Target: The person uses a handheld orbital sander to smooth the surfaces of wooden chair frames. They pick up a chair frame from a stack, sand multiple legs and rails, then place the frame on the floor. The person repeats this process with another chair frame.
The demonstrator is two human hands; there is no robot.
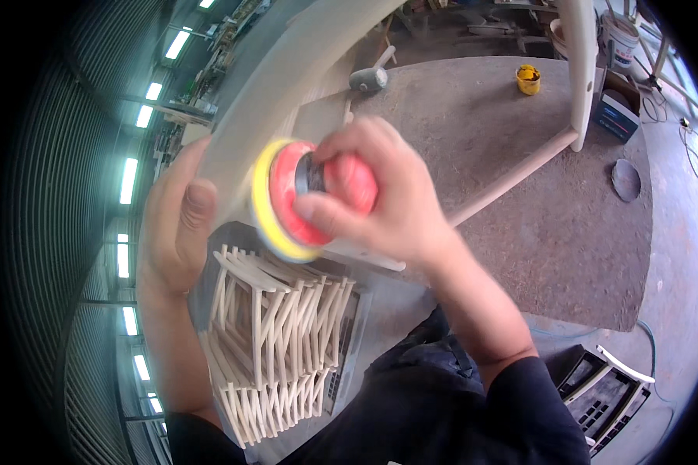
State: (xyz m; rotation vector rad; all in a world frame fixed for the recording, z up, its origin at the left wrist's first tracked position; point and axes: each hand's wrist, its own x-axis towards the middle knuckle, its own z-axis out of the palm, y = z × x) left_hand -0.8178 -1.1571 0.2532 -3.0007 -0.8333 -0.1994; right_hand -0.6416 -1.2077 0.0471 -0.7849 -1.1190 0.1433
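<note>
My right hand (pixel 402 190) is wrapped round a red hand-held sander (pixel 285 186) with a yellow pad, blurred by motion. The pad is tilted up against a pale wooden chair frame (pixel 279 85), whose broad curved part crosses the upper left in a blur. My left hand (pixel 171 225) grips the edge of that part at the left, thumb on the near side; its other fingers are partly hidden. A straight rail (pixel 520 170) and an upright leg (pixel 582 70) at the right appear to belong to the same frame.
Below lies a stack of pale wooden frames (pixel 279 333). The brown worktop (pixel 551 240) carries a mallet (pixel 370 79), an open yellow tub (pixel 528 80), a dark round disc (pixel 626 180) and a blue box (pixel 617 116). A hose (pixel 650 349) runs along the floor near a dark crate (pixel 605 399).
</note>
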